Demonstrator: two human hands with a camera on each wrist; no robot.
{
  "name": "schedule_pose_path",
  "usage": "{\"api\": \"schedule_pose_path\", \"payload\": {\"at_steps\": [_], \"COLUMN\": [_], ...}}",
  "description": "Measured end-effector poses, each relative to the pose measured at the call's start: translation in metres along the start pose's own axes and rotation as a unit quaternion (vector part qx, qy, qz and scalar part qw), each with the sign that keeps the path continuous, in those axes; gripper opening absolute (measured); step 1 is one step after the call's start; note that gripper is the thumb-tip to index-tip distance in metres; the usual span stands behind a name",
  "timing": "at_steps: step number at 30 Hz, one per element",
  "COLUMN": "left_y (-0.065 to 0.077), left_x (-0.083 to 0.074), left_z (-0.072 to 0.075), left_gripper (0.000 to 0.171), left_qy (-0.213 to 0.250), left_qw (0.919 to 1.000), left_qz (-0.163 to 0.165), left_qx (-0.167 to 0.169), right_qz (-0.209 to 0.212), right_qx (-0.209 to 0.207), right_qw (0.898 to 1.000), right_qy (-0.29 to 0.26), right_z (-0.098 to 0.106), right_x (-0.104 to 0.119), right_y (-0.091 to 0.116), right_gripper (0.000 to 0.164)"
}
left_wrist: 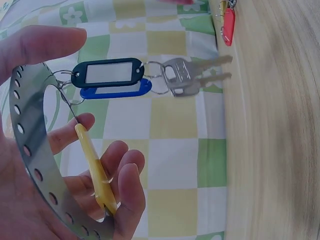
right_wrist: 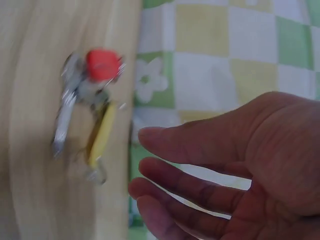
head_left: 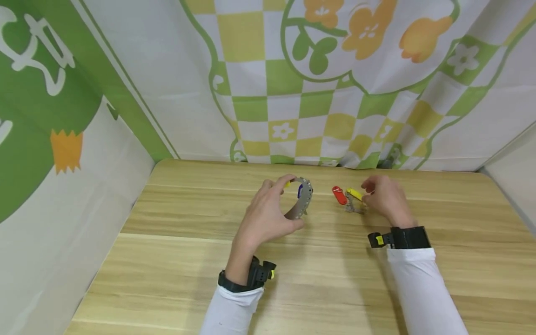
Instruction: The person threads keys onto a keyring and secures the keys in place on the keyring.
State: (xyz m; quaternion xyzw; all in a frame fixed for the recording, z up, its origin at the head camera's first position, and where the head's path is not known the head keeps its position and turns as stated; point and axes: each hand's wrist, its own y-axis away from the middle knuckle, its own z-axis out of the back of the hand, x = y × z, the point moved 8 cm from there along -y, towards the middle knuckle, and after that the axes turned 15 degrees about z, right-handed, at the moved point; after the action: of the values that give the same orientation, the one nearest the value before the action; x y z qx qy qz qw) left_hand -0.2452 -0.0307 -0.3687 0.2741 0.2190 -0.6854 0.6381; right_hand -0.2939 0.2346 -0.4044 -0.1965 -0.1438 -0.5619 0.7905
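No text can be read for certain: white letter-like strokes point(head_left: 26, 57) on the green cloth point(head_left: 33, 116) left of the tabletop point(head_left: 167, 274) are cut off, and the dark key tag point(left_wrist: 109, 72) above the tabletop shows no legible writing.

wooden table point(head_left: 167, 270), checkered floral curtain point(head_left: 284, 79), green-and-white side panel point(head_left: 50, 111)

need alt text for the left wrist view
A left hand holds a perforated metal ring hung with a dark tag, a blue tag and a yellow tag. Keys hang from the dark and blue ones, before a checked curtain; a red tag lies on the table.
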Motion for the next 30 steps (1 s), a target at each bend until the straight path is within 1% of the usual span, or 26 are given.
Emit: {"api": "schedule_pose_path", "payload": {"at_steps": [6, 9, 11, 14, 16, 19, 22, 25, 30], "left_y": [0.0, 0.0, 0.001, 0.001, 0.001, 0.001, 0.001, 0.001, 0.001], "left_x": [0.0, -0.001, -0.001, -0.001, -0.001, -0.001, -0.001, -0.001, -0.001], "left_z": [0.0, -0.001, -0.001, -0.001, -0.002, -0.002, -0.002, -0.002, -0.003], "left_gripper": [0.095, 0.095, 0.095, 0.095, 0.095, 0.094, 0.094, 0.094, 0.094], "left_qy": [-0.007, -0.008, -0.007, -0.009, -0.01, -0.011, -0.01, -0.011, -0.014], "left_qw": [1.0, 1.0, 0.9999, 0.9999, 0.9999, 0.9999, 0.9999, 0.9999, 0.9999], "left_qz": [-0.001, -0.001, -0.002, -0.003, -0.004, -0.005, -0.004, -0.004, -0.004], "left_qx": [0.004, 0.006, 0.007, 0.007, 0.007, 0.007, 0.008, 0.009, 0.007], "right_qz": [-0.022, -0.04, -0.051, -0.063, -0.064, -0.05, -0.028, -0.002, 0.037], "right_qx": [0.049, 0.056, 0.051, 0.03, 0.011, -0.032, -0.081, -0.128, -0.196], "right_qw": [0.998, 0.998, 0.997, 0.998, 0.998, 0.998, 0.996, 0.991, 0.976], "right_qy": [0.015, 0.016, 0.014, 0.009, 0.012, 0.017, 0.002, -0.033, -0.081], "right_z": [-0.017, -0.024, -0.026, -0.025, -0.022, -0.014, -0.004, 0.006, 0.024], "right_x": [-0.024, -0.031, -0.034, -0.038, -0.038, -0.035, -0.027, -0.015, 0.006], "right_y": [-0.002, -0.002, -0.001, 0.001, 0.002, 0.003, 0.003, 0.003, 0.005], "right_gripper": [0.036, 0.034, 0.032, 0.031, 0.029, 0.025, 0.02, 0.016, 0.015]}}
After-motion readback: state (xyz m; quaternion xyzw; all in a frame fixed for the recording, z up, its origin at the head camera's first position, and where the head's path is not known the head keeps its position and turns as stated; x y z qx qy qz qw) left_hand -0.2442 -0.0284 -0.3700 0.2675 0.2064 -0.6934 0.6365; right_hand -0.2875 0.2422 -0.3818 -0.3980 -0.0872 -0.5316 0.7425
